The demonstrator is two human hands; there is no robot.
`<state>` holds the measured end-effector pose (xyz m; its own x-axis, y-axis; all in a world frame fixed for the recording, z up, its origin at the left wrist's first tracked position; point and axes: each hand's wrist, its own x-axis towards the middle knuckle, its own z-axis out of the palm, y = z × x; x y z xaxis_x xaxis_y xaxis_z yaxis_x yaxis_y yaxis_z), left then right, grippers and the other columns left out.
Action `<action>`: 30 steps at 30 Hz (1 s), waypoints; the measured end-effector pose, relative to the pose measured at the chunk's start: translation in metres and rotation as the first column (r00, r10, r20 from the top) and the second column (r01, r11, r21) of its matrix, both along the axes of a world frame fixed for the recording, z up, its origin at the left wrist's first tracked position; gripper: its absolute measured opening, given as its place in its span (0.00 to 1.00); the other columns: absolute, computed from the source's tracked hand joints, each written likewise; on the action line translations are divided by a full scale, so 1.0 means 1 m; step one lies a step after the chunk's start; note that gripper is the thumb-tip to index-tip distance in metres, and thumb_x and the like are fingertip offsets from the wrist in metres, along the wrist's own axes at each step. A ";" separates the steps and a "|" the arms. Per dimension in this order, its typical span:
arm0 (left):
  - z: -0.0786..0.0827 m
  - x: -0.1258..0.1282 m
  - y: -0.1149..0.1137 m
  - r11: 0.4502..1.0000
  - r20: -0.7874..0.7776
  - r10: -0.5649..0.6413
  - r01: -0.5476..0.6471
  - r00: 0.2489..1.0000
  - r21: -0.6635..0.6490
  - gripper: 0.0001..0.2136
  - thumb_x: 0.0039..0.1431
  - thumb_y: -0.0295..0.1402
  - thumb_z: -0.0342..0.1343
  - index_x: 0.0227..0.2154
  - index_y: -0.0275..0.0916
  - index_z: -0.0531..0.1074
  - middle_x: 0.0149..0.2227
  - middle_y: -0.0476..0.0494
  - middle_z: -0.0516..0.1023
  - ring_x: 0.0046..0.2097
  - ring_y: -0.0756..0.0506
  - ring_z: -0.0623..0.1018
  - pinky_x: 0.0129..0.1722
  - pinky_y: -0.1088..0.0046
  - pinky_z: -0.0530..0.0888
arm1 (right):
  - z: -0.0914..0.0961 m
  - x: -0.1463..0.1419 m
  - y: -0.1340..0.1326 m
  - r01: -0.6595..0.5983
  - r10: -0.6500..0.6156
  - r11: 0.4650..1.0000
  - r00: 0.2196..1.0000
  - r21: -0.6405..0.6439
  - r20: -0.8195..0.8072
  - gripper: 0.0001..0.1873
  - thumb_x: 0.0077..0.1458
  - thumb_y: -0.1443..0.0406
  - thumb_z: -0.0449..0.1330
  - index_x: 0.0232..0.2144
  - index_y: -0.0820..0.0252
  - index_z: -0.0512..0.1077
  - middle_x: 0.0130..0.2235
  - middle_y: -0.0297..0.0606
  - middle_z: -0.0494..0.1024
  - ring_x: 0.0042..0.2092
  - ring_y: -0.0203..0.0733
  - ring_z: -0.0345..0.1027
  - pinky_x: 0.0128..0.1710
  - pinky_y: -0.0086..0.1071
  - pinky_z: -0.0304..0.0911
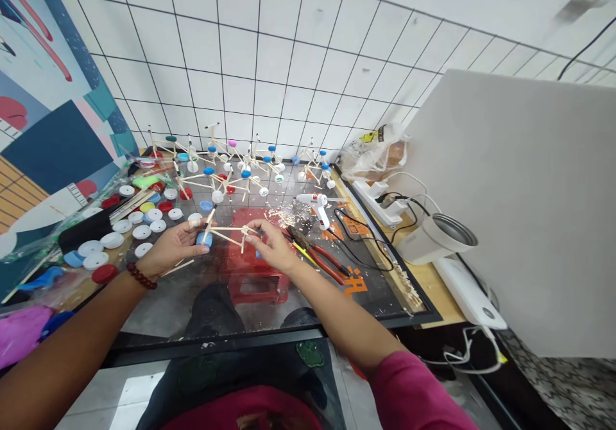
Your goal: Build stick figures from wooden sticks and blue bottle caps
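The see-through glass table (375, 289) holds round white plastic bottle caps (144, 224) at nine o'clock, wooden stick-and-cap models (231, 173) at twelve, and red-handled metal pliers (322, 257) at three.

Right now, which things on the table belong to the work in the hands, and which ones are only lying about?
In hand: left hand and right hand, both holding the stick frame; the blue cap on it, by the left hand.

Lying about: loose caps, finished stick models, glue gun, red pliers, power strip, white cup, plastic bag.
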<state>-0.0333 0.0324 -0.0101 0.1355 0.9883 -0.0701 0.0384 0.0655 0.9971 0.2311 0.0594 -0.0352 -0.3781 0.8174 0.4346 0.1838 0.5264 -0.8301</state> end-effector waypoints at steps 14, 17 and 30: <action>-0.001 -0.001 0.001 1.000 -0.040 -0.002 0.002 0.999 0.018 0.38 0.32 0.44 0.77 0.51 0.43 0.75 0.56 0.35 0.79 0.64 0.30 0.70 0.61 0.51 0.70 | 0.008 0.003 -0.003 0.119 -0.121 0.992 0.992 0.031 0.047 0.17 0.55 0.61 0.64 0.47 0.54 0.69 0.46 0.40 0.79 0.51 0.46 0.73 0.57 0.45 0.62; -0.001 -0.001 0.000 1.000 -0.021 0.004 -0.003 1.000 0.014 0.38 0.31 0.43 0.78 0.50 0.43 0.75 0.56 0.35 0.79 0.64 0.30 0.70 0.62 0.52 0.69 | 0.011 0.005 -0.001 0.116 -0.119 0.992 0.990 0.039 0.080 0.10 0.59 0.63 0.59 0.43 0.53 0.73 0.45 0.38 0.81 0.50 0.46 0.73 0.58 0.47 0.60; 0.000 0.000 0.000 1.000 -0.044 0.011 -0.010 0.999 0.014 0.38 0.30 0.45 0.77 0.50 0.43 0.75 0.56 0.35 0.79 0.64 0.30 0.70 0.62 0.50 0.70 | 0.003 0.009 0.012 0.216 -0.218 0.976 0.968 -0.030 -0.125 0.15 0.59 0.52 0.57 0.28 0.54 0.75 0.36 0.38 0.80 0.43 0.46 0.74 0.50 0.42 0.67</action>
<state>-0.0335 0.0320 -0.0097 0.1219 0.9906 -0.0619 0.0814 0.0521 0.9953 0.2397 0.0715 -0.0319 -0.1336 0.8813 0.4534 0.1852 0.4716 -0.8621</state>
